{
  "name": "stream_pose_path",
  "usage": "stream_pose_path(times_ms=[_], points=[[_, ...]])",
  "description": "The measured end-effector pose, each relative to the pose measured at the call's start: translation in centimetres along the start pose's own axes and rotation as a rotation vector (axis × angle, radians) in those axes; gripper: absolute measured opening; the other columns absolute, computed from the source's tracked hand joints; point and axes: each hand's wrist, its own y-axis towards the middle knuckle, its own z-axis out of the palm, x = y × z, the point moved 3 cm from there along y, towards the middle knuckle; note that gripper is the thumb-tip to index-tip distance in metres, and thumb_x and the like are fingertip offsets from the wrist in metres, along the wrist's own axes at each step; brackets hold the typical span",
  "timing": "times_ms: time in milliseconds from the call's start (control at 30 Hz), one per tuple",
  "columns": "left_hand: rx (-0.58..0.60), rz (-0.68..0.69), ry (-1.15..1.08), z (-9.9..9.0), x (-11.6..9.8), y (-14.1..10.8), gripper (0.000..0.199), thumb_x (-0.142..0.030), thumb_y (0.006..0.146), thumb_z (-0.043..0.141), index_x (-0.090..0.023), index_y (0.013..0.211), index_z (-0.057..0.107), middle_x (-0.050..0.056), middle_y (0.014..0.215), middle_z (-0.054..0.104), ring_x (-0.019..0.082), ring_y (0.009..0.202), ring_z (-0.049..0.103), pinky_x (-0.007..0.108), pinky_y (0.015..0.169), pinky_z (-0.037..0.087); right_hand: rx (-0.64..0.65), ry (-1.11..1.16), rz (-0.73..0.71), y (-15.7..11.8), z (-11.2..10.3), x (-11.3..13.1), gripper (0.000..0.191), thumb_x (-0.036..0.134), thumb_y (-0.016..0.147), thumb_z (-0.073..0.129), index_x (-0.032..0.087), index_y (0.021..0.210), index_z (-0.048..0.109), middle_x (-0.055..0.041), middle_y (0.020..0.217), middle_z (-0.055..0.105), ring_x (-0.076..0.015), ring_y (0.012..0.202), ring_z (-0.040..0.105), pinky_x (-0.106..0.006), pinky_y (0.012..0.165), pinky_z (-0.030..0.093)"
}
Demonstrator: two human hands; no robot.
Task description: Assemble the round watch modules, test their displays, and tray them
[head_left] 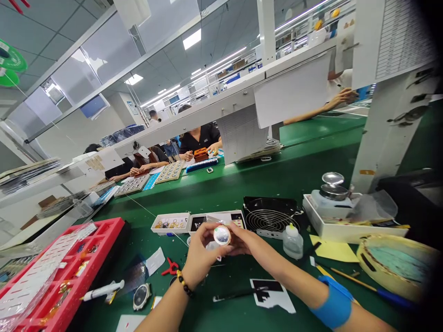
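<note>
Above the green bench, my left hand (202, 244) and my right hand (242, 240) meet around a small round watch case (222, 235). Its face is bright and reflective, its rim gold-coloured. Fingers of both hands are closed about its edge; the far fingertips are partly hidden. Just behind the hands stand two white trays of small parts, the left one (170, 232) holding ring-shaped pieces. Below and to the left lie red clamp-like pliers (170, 267) and a watch (141, 296). Black tweezers (238, 294) rest across a black-and-white card (277, 302) nearer me.
At left are a red compartment tray (112, 226) and a syringe (104, 290). To the right stand a black fan (272, 214), a squeeze bottle (292, 242), a white bin (332, 235) and a yellowish round dish (367, 263). Co-workers sit across the bench behind a white rail (207, 108).
</note>
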Motion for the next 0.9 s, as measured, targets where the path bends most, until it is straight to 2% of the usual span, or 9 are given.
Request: stream_pose_path(times_ms=[67,167,233,367,433,500,600,733,900], points=[[0.002,-0.094,-0.224,-0.1,0.1,0.2,0.055,-0.030,0.062,0.096,-0.016,0.108,0.070,0.006,0.102,0.074,0.020,0.093,0.067,0.031,0.089,0.051,-0.074,-0.104,-0.098,-0.2,-0.3,0.5,0.076,0.082,0.085,0.056,0.017,0.120,0.073,-0.0103,0.095,0.075,-0.0298,0.093,0.069,-0.046,0.089,0.052],[0.020,-0.290,-0.549,-0.3,0.7,0.1,0.049,-0.032,0.064,0.096,-0.015,0.104,0.073,0.004,0.093,0.072,0.014,0.083,0.066,0.026,0.083,0.053,-0.166,-0.269,-0.220,-0.8,-0.5,1.2,0.054,0.065,0.091,0.062,0.027,0.128,0.070,-0.0086,0.117,0.072,-0.0308,0.110,0.064,-0.047,0.098,0.048],[0.041,-0.428,-0.700,-0.2,1.2,-0.1,0.044,-0.031,0.065,0.096,-0.015,0.098,0.073,0.003,0.085,0.070,0.011,0.075,0.064,0.024,0.079,0.054,-0.199,-0.343,-0.285,-1.1,-0.4,1.6,0.042,0.056,0.093,0.064,0.029,0.124,0.072,-0.0074,0.128,0.068,-0.0317,0.120,0.060,-0.046,0.102,0.045],[0.115,-0.561,-0.796,0.4,2.0,-0.5,0.037,-0.033,0.071,0.093,-0.016,0.094,0.071,0.001,0.080,0.070,0.010,0.068,0.064,0.024,0.075,0.054,-0.190,-0.362,-0.312,-1.1,-0.2,2.0,0.034,0.051,0.090,0.064,0.028,0.112,0.076,-0.0075,0.124,0.071,-0.0329,0.118,0.061,-0.046,0.101,0.046],[0.169,-0.588,-0.754,0.9,2.1,-0.7,0.039,-0.042,0.075,0.089,-0.015,0.094,0.069,0.002,0.077,0.070,0.011,0.066,0.063,0.025,0.074,0.054,-0.181,-0.351,-0.277,-1.0,-0.2,2.0,0.033,0.051,0.089,0.065,0.026,0.106,0.076,-0.0076,0.115,0.074,-0.0322,0.110,0.064,-0.046,0.099,0.047],[0.208,-0.560,-0.651,1.3,2.0,-0.7,0.050,-0.058,0.078,0.083,-0.013,0.095,0.070,0.004,0.075,0.071,0.012,0.063,0.061,0.026,0.072,0.053,-0.173,-0.325,-0.252,-0.8,-0.3,2.0,0.034,0.053,0.087,0.065,0.023,0.101,0.075,-0.0076,0.106,0.075,-0.0312,0.103,0.066,-0.045,0.095,0.048],[0.185,-0.370,-0.387,1.5,1.5,-0.6,0.067,-0.077,0.083,0.066,-0.010,0.088,0.071,0.010,0.075,0.072,0.015,0.065,0.061,0.028,0.072,0.050,-0.164,-0.282,-0.234,-0.6,-0.6,1.9,0.038,0.057,0.086,0.066,0.021,0.098,0.073,-0.0077,0.102,0.075,-0.0307,0.099,0.066,-0.044,0.092,0.049],[0.124,-0.140,-0.038,1.6,0.8,-0.6,0.060,-0.071,0.084,0.069,-0.011,0.090,0.072,0.009,0.075,0.073,0.018,0.069,0.061,0.030,0.074,0.047,-0.182,-0.261,-0.210,-0.3,-1.1,1.6,0.043,0.061,0.084,0.067,0.020,0.095,0.072,-0.0069,0.096,0.073,-0.0297,0.094,0.065,-0.042,0.088,0.047],[0.100,-0.075,0.055,1.4,0.7,-0.7,0.051,-0.063,0.089,0.068,-0.013,0.096,0.074,0.008,0.077,0.074,0.019,0.072,0.062,0.032,0.076,0.048,-0.132,-0.206,-0.202,-0.3,-1.0,1.8,0.046,0.065,0.082,0.071,0.020,0.093,0.071,-0.0046,0.089,0.071,-0.0274,0.090,0.064,-0.040,0.086,0.048]])
